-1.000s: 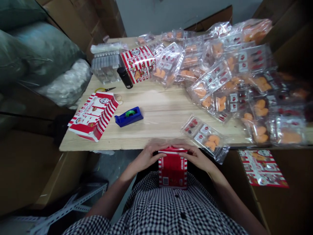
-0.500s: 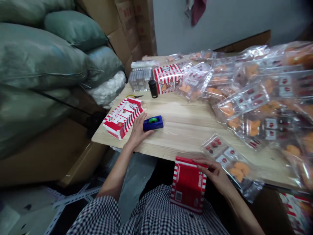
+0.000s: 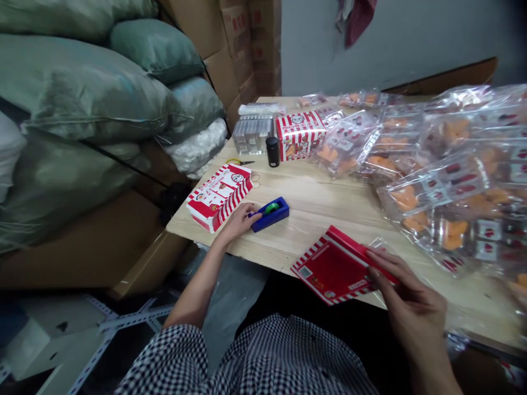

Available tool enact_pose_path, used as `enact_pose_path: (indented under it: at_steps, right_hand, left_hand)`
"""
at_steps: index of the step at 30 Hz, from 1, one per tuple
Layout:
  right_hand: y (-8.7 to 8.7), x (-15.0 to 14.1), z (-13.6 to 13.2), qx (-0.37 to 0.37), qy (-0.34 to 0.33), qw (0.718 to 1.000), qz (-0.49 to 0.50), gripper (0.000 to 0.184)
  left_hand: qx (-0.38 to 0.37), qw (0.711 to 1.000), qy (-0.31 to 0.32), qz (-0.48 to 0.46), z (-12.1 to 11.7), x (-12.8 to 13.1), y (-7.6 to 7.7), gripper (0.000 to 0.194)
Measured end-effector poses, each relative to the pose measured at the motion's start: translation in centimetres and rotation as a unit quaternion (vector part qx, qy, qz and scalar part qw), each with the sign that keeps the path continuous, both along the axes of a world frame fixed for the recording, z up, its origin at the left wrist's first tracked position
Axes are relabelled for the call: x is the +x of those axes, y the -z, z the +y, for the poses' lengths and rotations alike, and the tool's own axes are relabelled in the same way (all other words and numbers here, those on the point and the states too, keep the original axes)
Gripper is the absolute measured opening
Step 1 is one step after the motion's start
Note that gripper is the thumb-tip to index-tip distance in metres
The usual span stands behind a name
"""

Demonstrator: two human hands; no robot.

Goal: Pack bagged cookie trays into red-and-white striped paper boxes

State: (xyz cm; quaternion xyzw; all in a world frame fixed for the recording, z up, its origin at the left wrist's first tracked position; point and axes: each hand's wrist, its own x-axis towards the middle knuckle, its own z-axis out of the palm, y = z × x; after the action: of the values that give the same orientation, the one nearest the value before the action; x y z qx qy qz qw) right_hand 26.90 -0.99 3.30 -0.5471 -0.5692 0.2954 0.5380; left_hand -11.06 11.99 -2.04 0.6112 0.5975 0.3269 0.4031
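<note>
My right hand (image 3: 411, 302) pinches a red box (image 3: 335, 266) with white-striped edges by one end, between thumb and fingers. The box is tilted over the table's front edge, its barcode corner toward the left. My left hand (image 3: 240, 222) is at the near left end of a blue tape dispenser (image 3: 269, 215), its fingers closed on that end. A roll of green tape (image 3: 272, 208) sits in the dispenser. Whether a strip of tape is between the fingers is too small to see. Just behind the left hand lies a stack of flat printed red-and-white cartons (image 3: 220, 195).
At the back stand a black cylindrical container (image 3: 272, 152), a striped box (image 3: 300, 134) and clear plastic cases (image 3: 253, 131). Scissors (image 3: 241, 162) lie near the stack. Clear bags with orange pieces (image 3: 455, 233) cover the table's right side. Large sacks (image 3: 99, 93) are piled at left.
My left hand left the red box and reached to the tape dispenser. My right hand kept the box, lifting it up and right and tilting it. The view turned left.
</note>
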Motion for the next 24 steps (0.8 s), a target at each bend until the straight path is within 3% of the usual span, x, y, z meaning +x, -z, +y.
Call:
enact_pose_path:
  at_steps: [3, 9, 17, 24]
  right_hand:
    - [-0.5, -2.0, 1.2, 0.057, -0.049, 0.997, -0.018, 0.025]
    - [-0.8, -3.4, 1.9, 0.083, -0.136, 0.982, -0.105, 0.032]
    - [-0.8, -4.4, 1.0, 0.135, -0.113, 0.972, -0.157, 0.034]
    - [-0.9, -5.2, 0.9, 0.164, -0.081, 0.969, -0.167, 0.03]
  left_hand:
    - [-0.044, 0.998, 0.018, -0.036, 0.8, -0.9, -0.2, 0.038]
    - [-0.101, 0.986, 0.032, -0.127, 1.5, -1.3, -1.2, 0.036]
    - [-0.086, 0.97, -0.021, -0.225, -1.2, -2.3, 0.2, 0.033]
    - [-0.023, 0.982, -0.064, -0.175, -2.6, -2.3, 2.4, 0.032]
